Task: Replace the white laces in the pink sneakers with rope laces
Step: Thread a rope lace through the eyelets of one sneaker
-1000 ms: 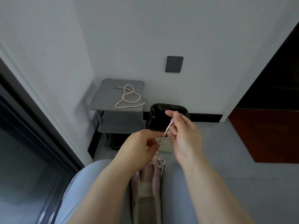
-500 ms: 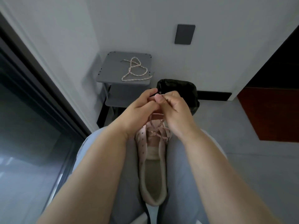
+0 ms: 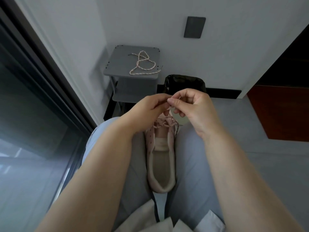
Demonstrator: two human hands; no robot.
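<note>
Between my thighs: pink sneaker point(image 3: 161, 164), light, soft upper, wedged heel toward me. Left hand point(image 3: 148, 108) and right hand point(image 3: 194, 106) both pinch rope lace point(image 3: 160, 126) end. Lace looks limp, textured; best gripped near stiff tip.

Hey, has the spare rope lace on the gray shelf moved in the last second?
No. The lace keeps the same looped shape on the same part of the shelf top; only the camera view shifted.

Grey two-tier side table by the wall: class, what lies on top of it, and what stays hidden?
A loose pink-and-white rope lace lies looped on the top shelf. The lower shelf is partly covered by it.
</note>
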